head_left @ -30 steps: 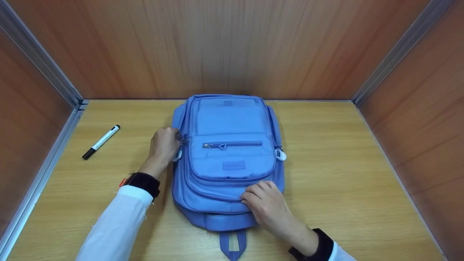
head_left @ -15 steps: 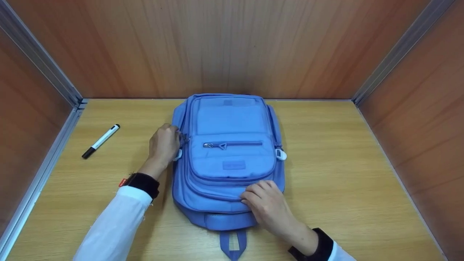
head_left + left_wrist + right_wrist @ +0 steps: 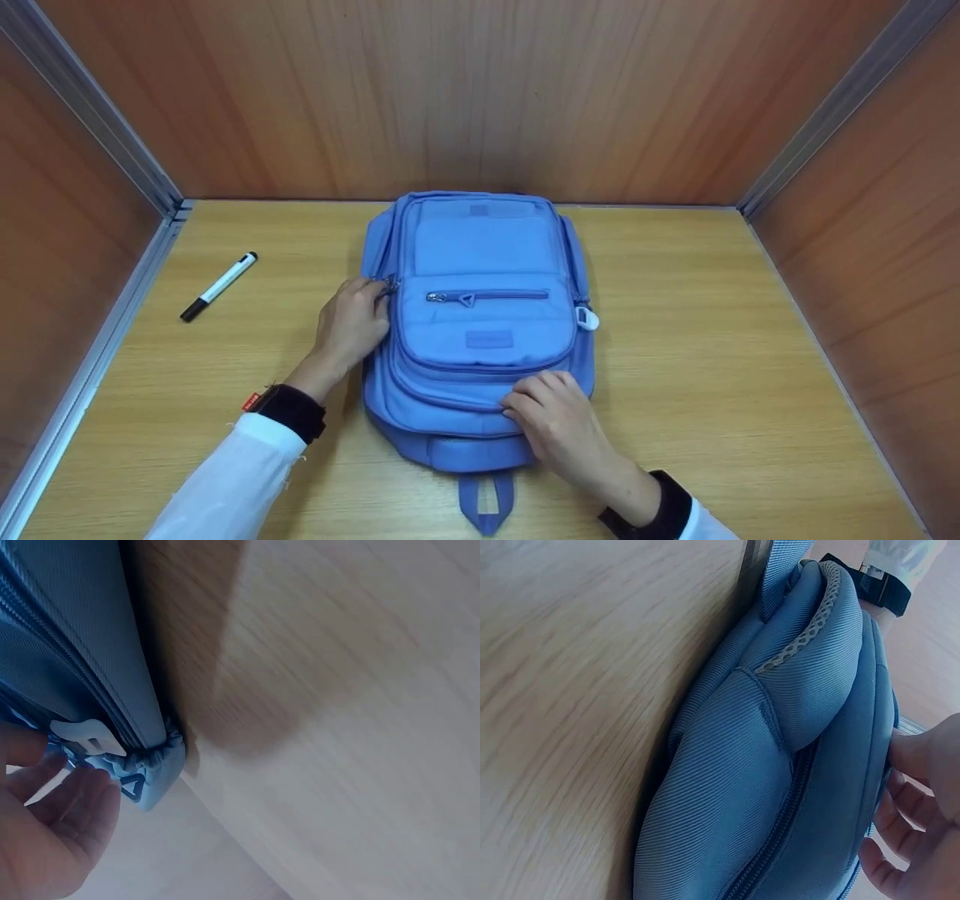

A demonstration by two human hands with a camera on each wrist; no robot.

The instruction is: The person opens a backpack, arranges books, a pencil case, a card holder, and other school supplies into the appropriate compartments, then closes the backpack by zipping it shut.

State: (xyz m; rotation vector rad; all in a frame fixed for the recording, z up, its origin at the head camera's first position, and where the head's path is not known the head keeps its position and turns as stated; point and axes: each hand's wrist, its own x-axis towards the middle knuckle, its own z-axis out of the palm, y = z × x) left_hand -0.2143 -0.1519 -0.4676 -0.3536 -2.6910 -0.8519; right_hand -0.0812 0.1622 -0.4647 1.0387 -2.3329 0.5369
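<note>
A blue backpack [image 3: 487, 247] lies front side up on the wooden table, its top handle [image 3: 486, 504] toward the person. My left hand [image 3: 352, 319] is at the bag's left side, with thumb and fingers pinching at a metal zipper pull [image 3: 391, 286]. In the left wrist view, its curled fingers [image 3: 79, 802] are close beside a white buckle [image 3: 88, 736] and a blue triangular pull [image 3: 133, 787]. My right hand [image 3: 559, 427] grips the fabric near the bag's lower front seam, thumb below and fingers above. Its bent fingers [image 3: 900, 825] also show in the right wrist view.
A white marker with a black cap [image 3: 219, 287] lies on the table left of the bag. Wood-grain panels [image 3: 480, 97] with grey metal edging stand at the back and both sides. Another white buckle [image 3: 587, 319] hangs at the bag's right side.
My left hand has turned and shifted slightly right and toward the person, now covering the left buckle. The right hand keeps its place on the bag. The whole head view has shifted slightly.
</note>
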